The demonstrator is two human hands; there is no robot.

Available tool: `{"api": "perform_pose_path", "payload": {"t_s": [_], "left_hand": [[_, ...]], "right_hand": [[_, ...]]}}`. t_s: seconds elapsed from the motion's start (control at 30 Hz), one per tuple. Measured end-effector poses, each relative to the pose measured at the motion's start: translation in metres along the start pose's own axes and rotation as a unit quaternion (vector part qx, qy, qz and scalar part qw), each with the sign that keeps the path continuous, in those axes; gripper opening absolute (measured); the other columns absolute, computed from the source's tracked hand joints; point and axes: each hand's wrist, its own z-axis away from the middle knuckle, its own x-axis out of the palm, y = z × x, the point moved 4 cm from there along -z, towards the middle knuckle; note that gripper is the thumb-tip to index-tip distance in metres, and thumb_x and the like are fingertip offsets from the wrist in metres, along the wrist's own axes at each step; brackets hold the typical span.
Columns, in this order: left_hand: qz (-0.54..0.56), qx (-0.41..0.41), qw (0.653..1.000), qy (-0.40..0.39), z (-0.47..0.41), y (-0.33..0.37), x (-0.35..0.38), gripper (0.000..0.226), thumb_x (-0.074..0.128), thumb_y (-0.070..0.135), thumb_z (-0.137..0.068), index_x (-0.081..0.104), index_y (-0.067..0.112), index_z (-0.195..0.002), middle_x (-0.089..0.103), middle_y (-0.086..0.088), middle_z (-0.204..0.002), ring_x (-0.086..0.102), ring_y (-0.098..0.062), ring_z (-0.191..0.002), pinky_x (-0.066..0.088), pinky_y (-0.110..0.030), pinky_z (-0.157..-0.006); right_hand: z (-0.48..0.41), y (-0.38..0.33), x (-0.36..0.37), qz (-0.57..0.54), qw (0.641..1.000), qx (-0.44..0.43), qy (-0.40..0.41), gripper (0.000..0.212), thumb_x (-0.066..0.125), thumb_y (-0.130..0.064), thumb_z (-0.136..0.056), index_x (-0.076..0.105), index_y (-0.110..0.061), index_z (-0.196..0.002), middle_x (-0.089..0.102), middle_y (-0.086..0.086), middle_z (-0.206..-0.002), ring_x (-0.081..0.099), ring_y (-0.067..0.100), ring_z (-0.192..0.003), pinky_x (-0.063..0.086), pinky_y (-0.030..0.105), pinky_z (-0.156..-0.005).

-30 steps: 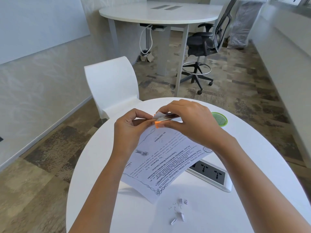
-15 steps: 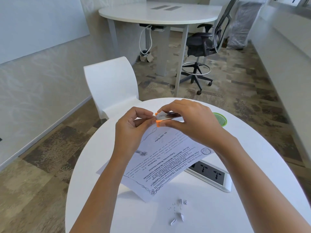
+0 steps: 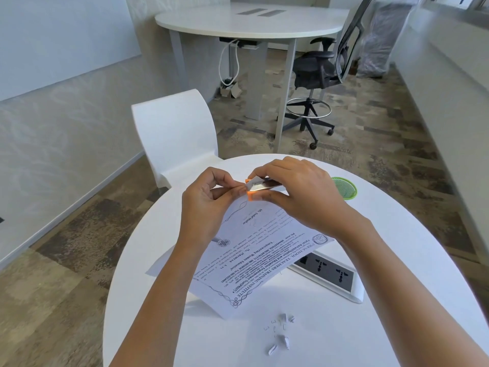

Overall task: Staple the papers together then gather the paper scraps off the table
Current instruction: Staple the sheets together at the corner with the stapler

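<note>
Printed papers (image 3: 254, 255) are lifted above the round white table (image 3: 397, 260), their far corner raised. My right hand (image 3: 299, 194) grips a small orange and metal stapler (image 3: 260, 189) clamped over that corner. Just left of the stapler, my left hand (image 3: 209, 205) pinches the same corner of the papers between thumb and fingers. Small white paper scraps (image 3: 280, 337) and bent staples lie in a loose cluster on the table near me.
A white socket box (image 3: 333, 276) lies flat under the papers' right edge. A green mesh cup (image 3: 344, 188) stands behind my right hand. A white chair (image 3: 174, 133) stands past the table's far left edge. Another table and an office chair are farther off.
The papers have swung slightly left and their lower corner has risen. Both hands stay at the corner with the stapler.
</note>
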Motion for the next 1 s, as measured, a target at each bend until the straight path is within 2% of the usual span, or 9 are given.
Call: {"api": "perform_pose_path", "payload": {"t_s": [0.13, 0.3, 0.4, 0.47, 0.57, 0.67, 0.8, 0.9, 1.0], "left_hand": [[0.006, -0.002, 1.000, -0.005, 0.000, -0.001, 0.001, 0.026, 0.074, 0.002, -0.075, 0.055, 0.019, -0.071, 0.072, 0.009, -0.069, 0.071, -0.008, -0.071, 0.053, -0.027, -0.074], [0.006, -0.003, 1.000, -0.003, 0.001, -0.001, 0.004, 0.024, 0.075, 0.004, -0.075, 0.058, 0.021, -0.072, 0.070, 0.010, -0.072, 0.070, -0.010, -0.073, 0.052, -0.026, -0.073], [0.014, -0.011, 1.000, 0.005, 0.000, -0.001, 0.003, 0.017, 0.074, 0.009, -0.078, 0.064, 0.022, -0.083, 0.069, 0.010, -0.079, 0.068, -0.007, -0.073, 0.051, -0.026, -0.075], [0.031, -0.022, 0.999, 0.008, 0.000, -0.002, 0.002, 0.018, 0.071, 0.010, -0.081, 0.067, 0.024, -0.092, 0.068, 0.009, -0.082, 0.066, -0.003, -0.072, 0.051, -0.026, -0.076], [0.046, -0.044, 0.998, 0.020, -0.001, -0.005, 0.000, 0.019, 0.067, 0.011, -0.084, 0.070, 0.026, -0.095, 0.065, 0.008, -0.085, 0.064, -0.001, -0.071, 0.051, -0.027, -0.077], [0.057, -0.068, 0.995, 0.038, 0.000, -0.008, -0.002, 0.016, 0.066, 0.015, -0.085, 0.070, 0.029, -0.091, 0.071, 0.007, -0.090, 0.067, -0.006, -0.074, 0.055, -0.026, -0.073], [0.057, -0.078, 0.994, 0.058, -0.002, -0.012, -0.002, 0.013, 0.067, 0.017, -0.085, 0.070, 0.029, -0.089, 0.072, 0.011, -0.089, 0.066, -0.003, -0.075, 0.052, -0.017, -0.070], [0.057, -0.090, 0.992, 0.061, -0.004, -0.015, -0.001, 0.010, 0.068, 0.018, -0.084, 0.071, 0.022, -0.093, 0.071, 0.006, -0.090, 0.064, -0.009, -0.079, 0.051, -0.021, -0.075], [0.062, -0.098, 0.991, 0.063, -0.007, -0.019, 0.000, 0.015, 0.068, 0.018, -0.084, 0.071, 0.013, -0.097, 0.071, 0.001, -0.089, 0.063, -0.012, -0.079, 0.049, -0.022, -0.075]], "right_hand": [[0.000, 0.003, 0.004, -0.003, 1.000, 0.001, 0.010, 0.039, 0.043, -0.057, -0.083, 0.065, -0.030, -0.099, 0.069, -0.013, -0.091, 0.061, 0.014, -0.083, 0.037, 0.025, -0.065], [0.000, 0.009, 0.006, -0.032, 0.999, 0.025, 0.002, 0.027, 0.056, -0.051, -0.085, 0.065, -0.031, -0.101, 0.068, -0.015, -0.097, 0.060, 0.012, -0.089, 0.038, 0.025, -0.068], [0.000, 0.015, 0.009, -0.141, 0.986, 0.087, -0.016, 0.027, 0.056, -0.053, -0.085, 0.061, -0.037, -0.106, 0.064, -0.020, -0.107, 0.057, 0.002, -0.097, 0.045, 0.025, -0.078], [0.001, 0.022, 0.011, -0.229, 0.964, 0.136, -0.006, 0.022, 0.053, -0.051, -0.087, 0.060, -0.040, -0.105, 0.063, -0.023, -0.103, 0.055, -0.001, -0.086, 0.044, 0.023, -0.076], [0.003, 0.033, 0.014, -0.276, 0.945, 0.172, 0.007, 0.020, 0.054, -0.042, -0.089, 0.060, -0.034, -0.106, 0.059, -0.024, -0.084, 0.049, 0.000, -0.065, 0.037, 0.013, -0.061], [0.005, 0.043, 0.019, -0.262, 0.945, 0.193, -0.021, 0.039, 0.071, -0.044, -0.075, 0.061, -0.030, -0.110, 0.055, -0.030, -0.081, 0.050, -0.016, -0.067, 0.037, 0.010, -0.063], [0.003, 0.049, 0.022, -0.186, 0.963, 0.191, -0.022, 0.031, 0.071, -0.053, -0.071, 0.063, -0.036, -0.097, 0.059, -0.023, -0.076, 0.053, 0.004, -0.074, 0.045, 0.035, -0.070], [0.000, 0.046, 0.022, -0.188, 0.965, 0.180, -0.022, 0.020, 0.068, -0.050, -0.076, 0.063, -0.035, -0.088, 0.058, -0.019, -0.068, 0.051, 0.010, -0.070, 0.044, 0.035, -0.066], [-0.003, 0.048, 0.024, -0.214, 0.959, 0.186, -0.021, 0.025, 0.067, -0.048, -0.079, 0.066, -0.030, -0.095, 0.059, -0.014, -0.070, 0.048, 0.004, -0.065, 0.039, 0.027, -0.061]]}}
